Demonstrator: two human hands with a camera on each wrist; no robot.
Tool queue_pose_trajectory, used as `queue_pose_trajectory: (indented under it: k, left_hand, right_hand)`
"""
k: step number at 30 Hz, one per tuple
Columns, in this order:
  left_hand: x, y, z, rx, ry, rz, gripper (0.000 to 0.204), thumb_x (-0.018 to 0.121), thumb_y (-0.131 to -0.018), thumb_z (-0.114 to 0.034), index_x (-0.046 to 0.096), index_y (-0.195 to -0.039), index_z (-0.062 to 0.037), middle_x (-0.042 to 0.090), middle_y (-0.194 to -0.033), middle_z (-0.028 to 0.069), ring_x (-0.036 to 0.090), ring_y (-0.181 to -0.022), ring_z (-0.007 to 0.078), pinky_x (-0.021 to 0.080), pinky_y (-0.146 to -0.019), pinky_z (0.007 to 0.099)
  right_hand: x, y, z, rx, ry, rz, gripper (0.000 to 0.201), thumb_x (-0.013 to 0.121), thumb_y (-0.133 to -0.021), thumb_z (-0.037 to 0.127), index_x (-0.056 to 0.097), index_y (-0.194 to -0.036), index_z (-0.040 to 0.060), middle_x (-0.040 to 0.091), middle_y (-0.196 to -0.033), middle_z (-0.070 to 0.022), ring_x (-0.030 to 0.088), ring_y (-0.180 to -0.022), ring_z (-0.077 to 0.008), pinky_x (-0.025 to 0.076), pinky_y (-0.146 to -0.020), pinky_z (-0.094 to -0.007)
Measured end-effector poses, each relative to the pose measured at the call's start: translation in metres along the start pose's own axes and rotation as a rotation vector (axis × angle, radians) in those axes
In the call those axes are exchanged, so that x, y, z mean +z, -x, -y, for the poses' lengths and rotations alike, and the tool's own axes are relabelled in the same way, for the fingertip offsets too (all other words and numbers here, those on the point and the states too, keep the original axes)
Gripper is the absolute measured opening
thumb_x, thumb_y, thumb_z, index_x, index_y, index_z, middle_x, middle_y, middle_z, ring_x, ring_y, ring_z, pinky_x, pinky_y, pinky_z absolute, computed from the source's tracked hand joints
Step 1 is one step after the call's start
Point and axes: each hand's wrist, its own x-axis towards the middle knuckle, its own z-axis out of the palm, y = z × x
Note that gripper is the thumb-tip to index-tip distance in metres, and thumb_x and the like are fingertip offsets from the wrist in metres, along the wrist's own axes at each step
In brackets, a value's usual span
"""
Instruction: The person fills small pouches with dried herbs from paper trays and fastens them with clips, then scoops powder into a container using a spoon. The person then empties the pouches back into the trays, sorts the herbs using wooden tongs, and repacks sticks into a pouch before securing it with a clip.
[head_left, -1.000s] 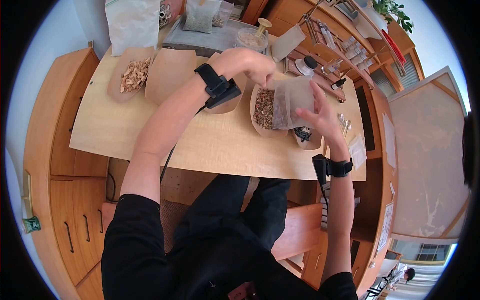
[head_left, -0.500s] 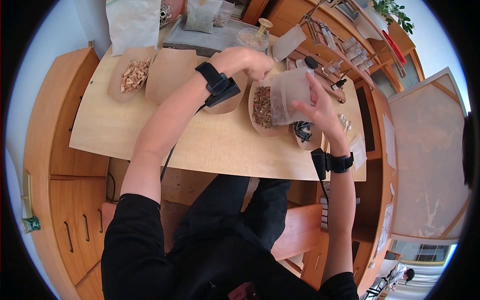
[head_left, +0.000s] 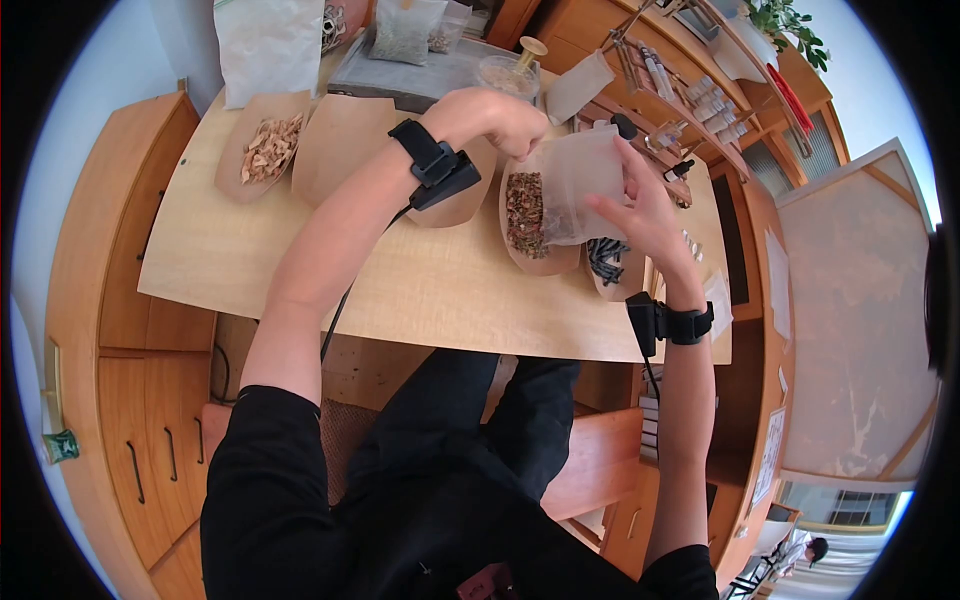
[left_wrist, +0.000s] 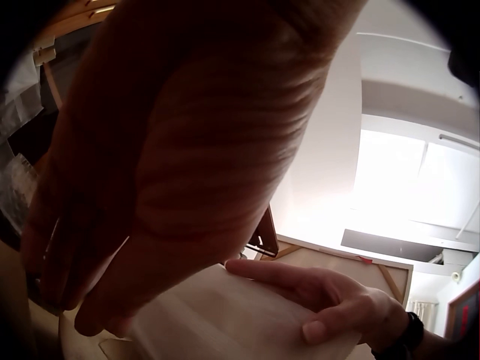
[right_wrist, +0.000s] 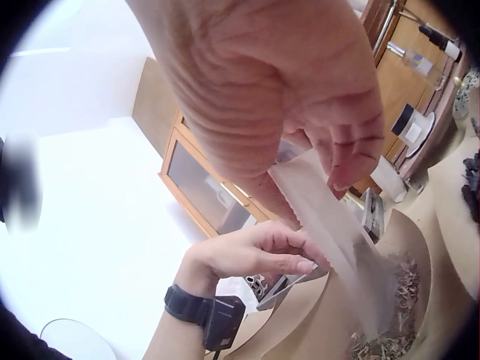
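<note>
There are two hands [head_left: 648, 212], one bag [head_left: 580, 190], five paper trays [head_left: 338, 150]

Your shadowed left hand [left_wrist: 165, 187] looms large beside the pale bag [left_wrist: 221, 315] that your right hand [left_wrist: 341, 296] grips.

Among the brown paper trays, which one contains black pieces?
The rightmost tray; only it shows black pieces. The neighbouring tray holds a brownish mix, the leftmost tray pale shavings.
</note>
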Motion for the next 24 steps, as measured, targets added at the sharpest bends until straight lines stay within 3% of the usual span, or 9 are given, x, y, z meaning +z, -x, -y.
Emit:
queue_pose_trajectory:
  k: [14, 20, 24]
  left_hand:
    - [-0.003, -0.006, 0.0, 0.031, 0.068, -0.093, 0.027, 0.062, -0.085, -0.014, 0.066, -0.107, 0.001, 0.07, -0.096, 0.0181, 0.067, -0.091, 0.0315, 0.052, -0.078, 0.0408]
    - [0.003, -0.012, 0.005, 0.004, 0.139, -0.312, 0.026, 0.061, -0.086, -0.01, 0.057, -0.109, 0.0001, 0.065, -0.095, 0.02, 0.063, -0.09, 0.0364, 0.048, -0.076, 0.0437]
    - [-0.001, -0.012, 0.007, 0.151, 0.145, -0.354, 0.017, 0.059, -0.085, -0.005, 0.058, -0.101, 0.0025, 0.065, -0.087, 0.0193, 0.061, -0.08, 0.0348, 0.046, -0.071, 0.0437]
  right_hand:
    - [-0.009, 0.003, 0.022, -0.024, 0.047, 0.022, 0.085, 0.073, -0.078, 0.007, 0.028, -0.15, 0.0004, 0.052, -0.136, -0.0166, 0.059, -0.092, -0.0182, 0.053, -0.076, -0.0297]
    - [-0.004, 0.009, 0.04, -0.04, 0.128, 0.035, 0.082, 0.071, -0.079, 0.006, 0.03, -0.15, 0.0049, 0.054, -0.133, -0.016, 0.06, -0.093, -0.0209, 0.054, -0.071, -0.0309]
    - [-0.003, 0.011, 0.049, -0.069, 0.151, 0.032, 0.082, 0.071, -0.079, 0.005, 0.03, -0.15, 0.0065, 0.055, -0.133, -0.0153, 0.059, -0.094, -0.0216, 0.054, -0.071, -0.0312]
